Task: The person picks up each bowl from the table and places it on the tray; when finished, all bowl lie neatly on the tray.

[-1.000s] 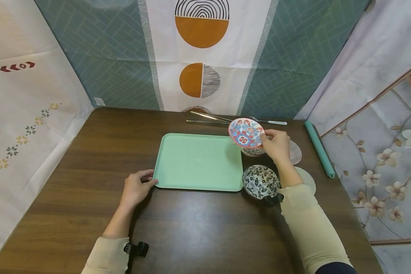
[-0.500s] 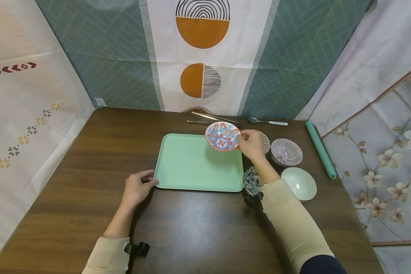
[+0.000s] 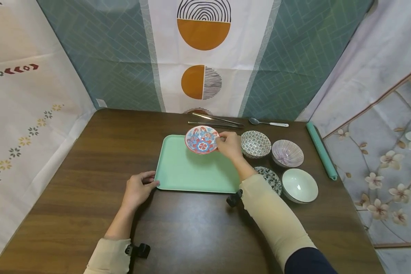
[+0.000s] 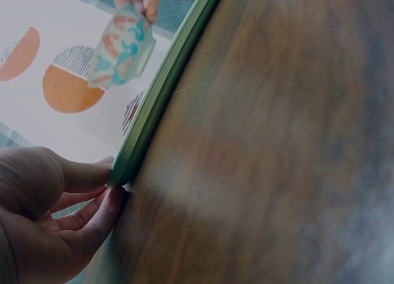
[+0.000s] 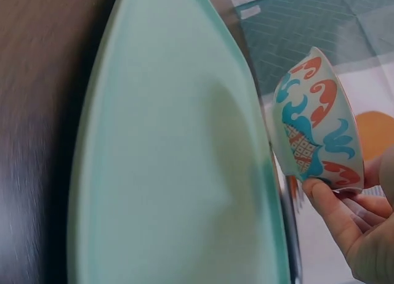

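A red-and-blue patterned bowl [image 3: 202,140] is held by its rim in my right hand [image 3: 230,146], raised over the back part of the mint-green tray [image 3: 198,177]. The right wrist view shows the bowl's painted outer side [image 5: 320,127], with thumb and fingers gripping its edge. At the tray's front left corner is my left hand [image 3: 137,190]. Seen from the left wrist, the thumb lies on top of the tray edge [image 4: 144,111] and the fingers are beneath, pinching it.
Right of the tray stand a black-and-white patterned bowl [image 3: 255,144], a purple striped bowl [image 3: 287,153], a plain white bowl [image 3: 299,185] and a floral bowl [image 3: 270,179], partly behind my right forearm. Long metal utensils [image 3: 215,123], a spoon [image 3: 254,121] and a green roll [image 3: 321,150] lie beyond.
My right hand has carried the red-and-blue bowl leftward, from above the other bowls to over the tray. The left hand stays at the tray's corner.
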The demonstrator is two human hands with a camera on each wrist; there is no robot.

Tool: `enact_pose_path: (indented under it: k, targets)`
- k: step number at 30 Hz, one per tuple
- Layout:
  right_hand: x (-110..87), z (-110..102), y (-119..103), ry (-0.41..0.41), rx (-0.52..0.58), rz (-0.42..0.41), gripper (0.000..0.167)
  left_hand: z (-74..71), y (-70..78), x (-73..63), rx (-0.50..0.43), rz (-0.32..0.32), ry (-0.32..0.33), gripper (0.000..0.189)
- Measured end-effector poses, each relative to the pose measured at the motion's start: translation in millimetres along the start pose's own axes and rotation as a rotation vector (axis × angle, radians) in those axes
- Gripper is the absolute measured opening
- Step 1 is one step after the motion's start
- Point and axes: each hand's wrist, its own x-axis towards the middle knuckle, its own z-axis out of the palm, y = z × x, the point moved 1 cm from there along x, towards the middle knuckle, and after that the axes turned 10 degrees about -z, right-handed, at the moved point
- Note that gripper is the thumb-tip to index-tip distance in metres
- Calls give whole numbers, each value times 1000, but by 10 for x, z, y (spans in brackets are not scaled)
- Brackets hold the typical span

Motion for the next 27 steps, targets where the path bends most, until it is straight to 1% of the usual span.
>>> enact_pose_path:
  k: [4, 7, 11, 15, 19, 21, 25, 27]
  targets:
    - [15, 178, -2, -23, -13, 20, 32, 0, -9, -2, -1, -8, 5, 36]
    - [31, 320, 5, -31, -15, 21, 30, -5, -11, 1, -2, -9, 14, 35]
    - [42, 500, 1, -39, 15, 25, 28, -2, -17, 11, -3, -5, 14, 35]
    - [31, 652, -9, -80, 125, 36, 35, 13, -28, 12, -3, -7, 7, 35]
    - [-7, 749, -12, -139, 263, 82, 44, 22, -43, -1, 3, -8, 3, 34]
    - [-21, 772, -24, -179, 327, 87, 46, 23, -44, 2, 2, -5, 9, 34]
    - [-6, 797, -51, -284, 481, 62, 46, 17, -45, 20, -5, -3, 19, 34]
    - [8, 796, -64, -328, 538, 60, 46, 13, -40, 26, -4, -1, 21, 34]
